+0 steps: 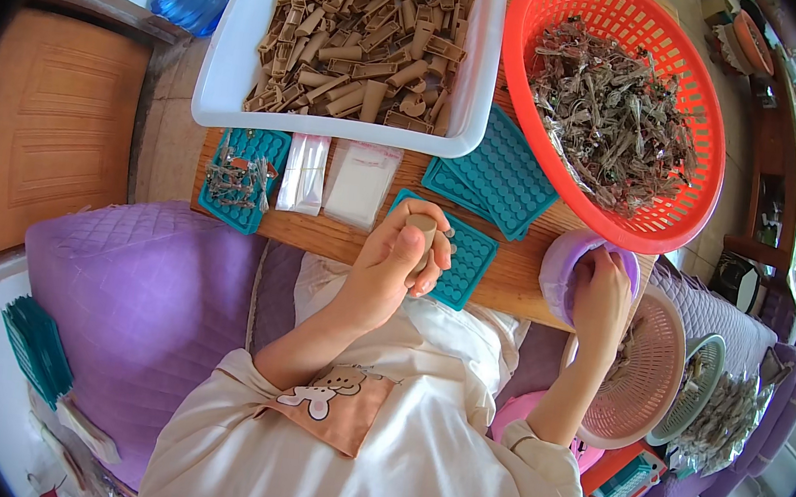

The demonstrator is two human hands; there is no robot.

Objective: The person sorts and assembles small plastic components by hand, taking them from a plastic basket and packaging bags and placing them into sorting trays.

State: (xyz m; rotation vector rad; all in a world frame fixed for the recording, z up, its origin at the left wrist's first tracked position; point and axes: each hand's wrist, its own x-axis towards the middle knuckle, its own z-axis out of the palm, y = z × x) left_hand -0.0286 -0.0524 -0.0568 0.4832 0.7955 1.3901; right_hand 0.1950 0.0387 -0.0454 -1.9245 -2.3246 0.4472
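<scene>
My left hand (395,260) is closed around a brown, tube-like plastic piece (423,224), held upright over the near edge of the wooden table. Small greyish bits show by its fingertips, too small to name. Beneath and beside this hand lies a teal tray with round bumps (466,267). On the right, my right hand (605,285) reaches down into a small purple bowl (561,266) at the table edge. Its fingertips are hidden inside, so whether they grip anything does not show.
A white bin (212,83) of brown plastic pieces and a red basket (704,198) of wrapped bundles fill the far side. Teal trays (503,172), transparent bags (362,187) and a tray with metal-like pieces (238,217) lie between. Pink (661,373) and green baskets (712,354) stand right.
</scene>
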